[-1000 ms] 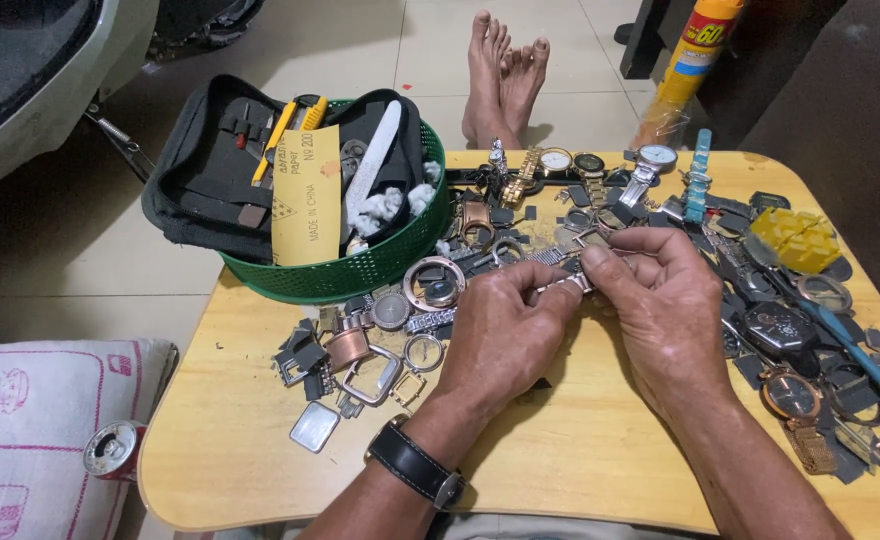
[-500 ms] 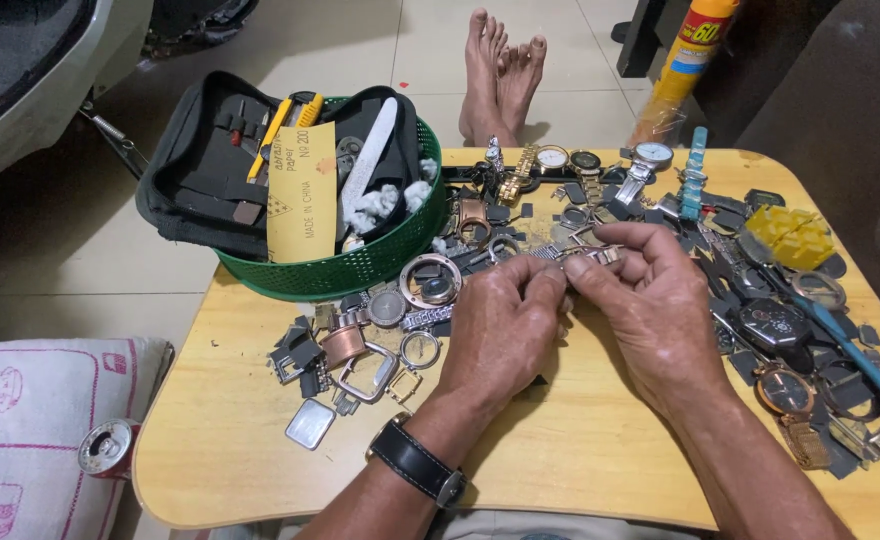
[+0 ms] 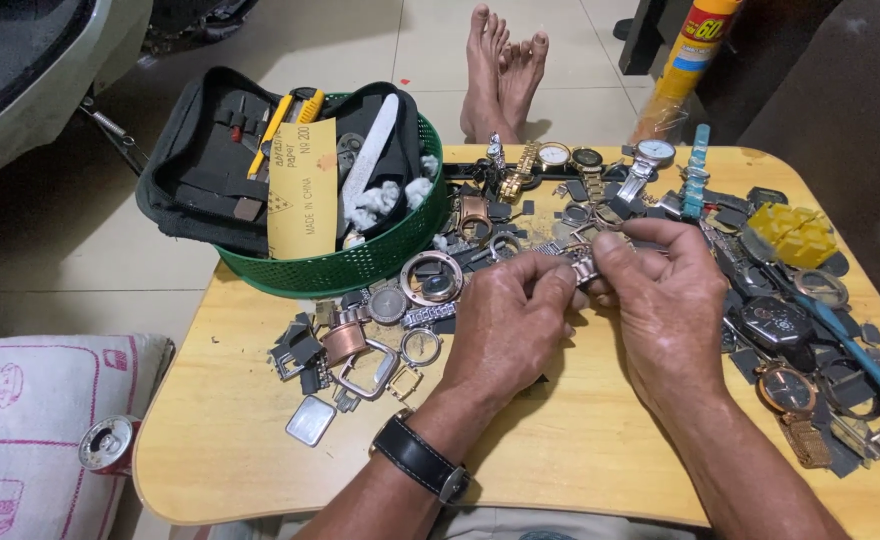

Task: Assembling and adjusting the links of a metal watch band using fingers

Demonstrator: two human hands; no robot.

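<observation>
Over the middle of a small wooden table [image 3: 580, 460], my left hand [image 3: 508, 325] and my right hand [image 3: 665, 300] meet fingertip to fingertip. Both pinch a small silver metal watch piece [image 3: 582, 266], a case with a bit of link band. A black wristwatch [image 3: 422, 462] is on my left wrist. Loose watch cases, rings and buckles [image 3: 360, 345] lie just left of my left hand. Several whole watches [image 3: 600, 165] lie beyond my hands along the far edge.
A green mesh basket [image 3: 345, 270] at the table's far left holds a black tool pouch [image 3: 215, 150], sandpaper and a white file. Yellow blocks [image 3: 790, 232] and dark watches crowd the right side. Someone's bare feet [image 3: 500, 70] rest on the tiled floor beyond. A spray can [image 3: 685, 60] stands far right.
Both hands have stayed together on the small metal piece, the fingers shifting slightly. My view has dipped a little, so the table sits higher in frame.
</observation>
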